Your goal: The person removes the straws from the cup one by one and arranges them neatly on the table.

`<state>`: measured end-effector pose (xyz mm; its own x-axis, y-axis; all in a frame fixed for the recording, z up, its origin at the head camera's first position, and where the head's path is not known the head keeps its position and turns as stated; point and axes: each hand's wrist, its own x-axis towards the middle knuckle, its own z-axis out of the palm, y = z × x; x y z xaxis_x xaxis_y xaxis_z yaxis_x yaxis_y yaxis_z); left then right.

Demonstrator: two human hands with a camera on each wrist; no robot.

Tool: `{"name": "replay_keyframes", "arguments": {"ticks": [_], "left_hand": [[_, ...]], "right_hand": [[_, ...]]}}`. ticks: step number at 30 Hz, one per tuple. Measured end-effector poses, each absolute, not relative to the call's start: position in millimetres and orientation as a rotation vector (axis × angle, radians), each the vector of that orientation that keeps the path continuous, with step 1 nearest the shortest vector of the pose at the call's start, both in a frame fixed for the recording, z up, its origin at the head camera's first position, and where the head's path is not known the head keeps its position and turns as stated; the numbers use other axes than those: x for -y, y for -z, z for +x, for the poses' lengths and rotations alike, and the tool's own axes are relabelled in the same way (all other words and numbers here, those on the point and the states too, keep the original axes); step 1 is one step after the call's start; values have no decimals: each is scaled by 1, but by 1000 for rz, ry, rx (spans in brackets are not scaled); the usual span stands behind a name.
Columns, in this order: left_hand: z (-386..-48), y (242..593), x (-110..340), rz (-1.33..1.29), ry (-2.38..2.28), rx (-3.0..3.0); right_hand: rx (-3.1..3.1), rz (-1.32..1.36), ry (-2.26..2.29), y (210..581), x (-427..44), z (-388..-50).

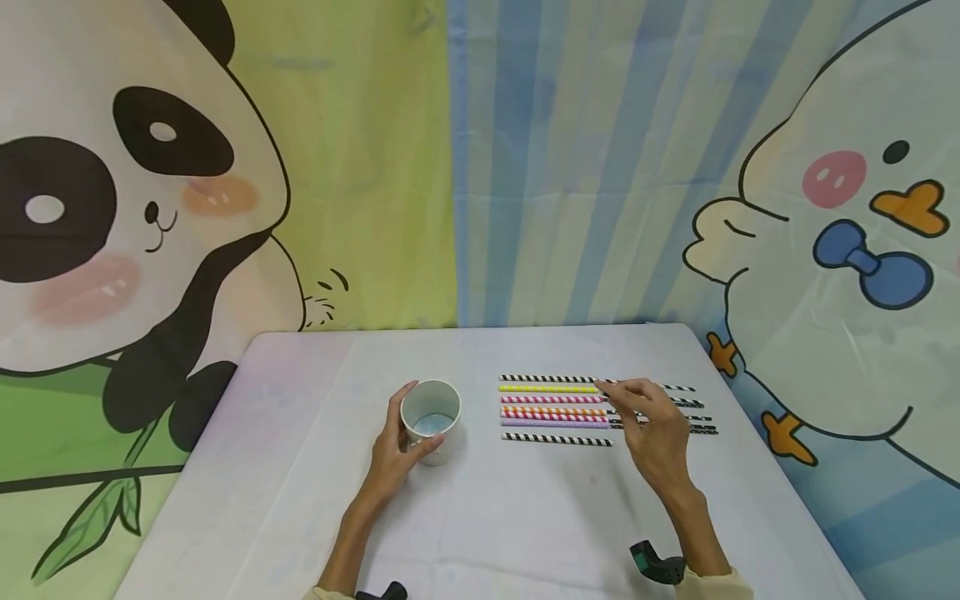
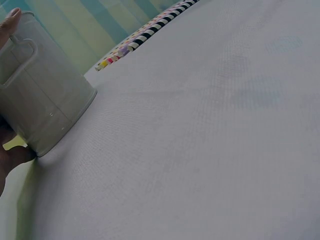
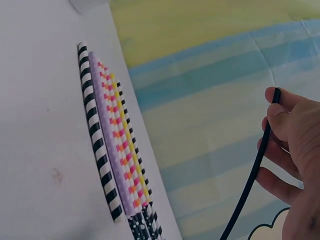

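Observation:
My left hand (image 1: pixel 396 446) holds a white mug (image 1: pixel 448 450) upright around its side, with the bluish inside showing from above. In the left wrist view, the mug's handle (image 2: pixel 25 60) is visible between thumb and fingers. My right hand (image 1: pixel 652 425) is over the right part of a row of patterned paper straws. Its thumb and fingertip pinch a thin black straw-like stick (image 3: pixel 248 187), seen clearly in the right wrist view. Below lie a black-and-white striped straw (image 1: pixel 557 439), a lilac straw (image 1: pixel 555 423) and a yellow straw (image 1: pixel 547 389).
More dark patterned straws (image 1: pixel 705 430) extend to the right, partly hidden by my right hand. Everything stands on a white-covered table (image 1: pixel 480 533). Behind it hangs a printed cloth (image 1: pixel 570 167) with cartoon animals. A black wrist device (image 1: pixel 658 563) sits by my right forearm.

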<state>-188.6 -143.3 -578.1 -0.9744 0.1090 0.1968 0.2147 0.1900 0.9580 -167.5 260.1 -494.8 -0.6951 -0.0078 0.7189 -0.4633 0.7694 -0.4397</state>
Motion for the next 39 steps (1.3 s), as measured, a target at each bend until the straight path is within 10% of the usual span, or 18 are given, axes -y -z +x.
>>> {"name": "replay_keyframes", "arguments": {"ticks": [39], "left_hand": [[-189, 579, 144, -366, 1971, 2328]], "right_hand": [[2610, 289, -373, 556, -313, -156]]}}
